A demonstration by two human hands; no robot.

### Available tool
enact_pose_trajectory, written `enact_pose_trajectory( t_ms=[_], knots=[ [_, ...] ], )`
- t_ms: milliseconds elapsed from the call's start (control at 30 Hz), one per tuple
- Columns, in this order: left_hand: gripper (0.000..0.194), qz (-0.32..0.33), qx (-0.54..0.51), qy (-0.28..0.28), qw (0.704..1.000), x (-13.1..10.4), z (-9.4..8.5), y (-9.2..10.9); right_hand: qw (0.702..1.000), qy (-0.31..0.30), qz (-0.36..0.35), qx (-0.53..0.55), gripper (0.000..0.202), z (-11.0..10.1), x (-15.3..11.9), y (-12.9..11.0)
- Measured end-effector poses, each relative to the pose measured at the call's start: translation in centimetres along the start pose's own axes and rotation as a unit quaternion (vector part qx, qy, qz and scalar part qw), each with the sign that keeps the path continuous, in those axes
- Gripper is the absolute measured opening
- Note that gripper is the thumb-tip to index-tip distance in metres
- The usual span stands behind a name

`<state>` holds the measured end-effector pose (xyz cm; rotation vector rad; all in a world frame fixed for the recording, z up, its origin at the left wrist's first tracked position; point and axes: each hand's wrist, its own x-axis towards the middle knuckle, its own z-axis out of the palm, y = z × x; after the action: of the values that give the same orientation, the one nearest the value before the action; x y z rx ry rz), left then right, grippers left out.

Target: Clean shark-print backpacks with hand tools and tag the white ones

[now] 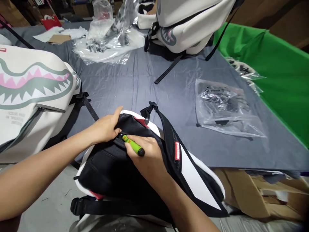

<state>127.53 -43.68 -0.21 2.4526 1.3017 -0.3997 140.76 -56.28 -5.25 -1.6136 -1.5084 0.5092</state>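
Observation:
A black backpack with white edging [108,170] lies at the table's near edge, its straps showing. My right hand [146,151] is closed round a green marker [131,144], whose dark tip end touches or nearly touches the black fabric near the bag's upper left part. Just left of that tip, my left hand [106,127] presses on the bag, with the thumb near the tip and the other fingers partly hidden over the white edge. I cannot make out whether it pinches the fabric.
White shark-mouth backpacks stand at the left [26,80] and at the back [188,29]. Clear plastic bags lie at the back [106,42] and right [227,106] of the grey table [120,80]. A green sheet [272,71] borders the right; an open carton [253,196] sits below.

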Motion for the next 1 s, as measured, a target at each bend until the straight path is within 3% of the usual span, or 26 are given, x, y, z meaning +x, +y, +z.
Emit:
enact_pose_trajectory(
  t_ms=[167,1000],
  knots=[
    [0.085,-0.019,-0.025,-0.010,0.999,0.3,0.2,0.0,0.999,0.006,-0.022,-0.047,0.017,-1.2,-0.5,0.4],
    [0.082,-0.019,-0.061,-0.014,0.998,0.9,0.4,-0.5,0.998,-0.056,-0.011,0.023,0.023,-0.5,1.0,0.3]
  ],
)
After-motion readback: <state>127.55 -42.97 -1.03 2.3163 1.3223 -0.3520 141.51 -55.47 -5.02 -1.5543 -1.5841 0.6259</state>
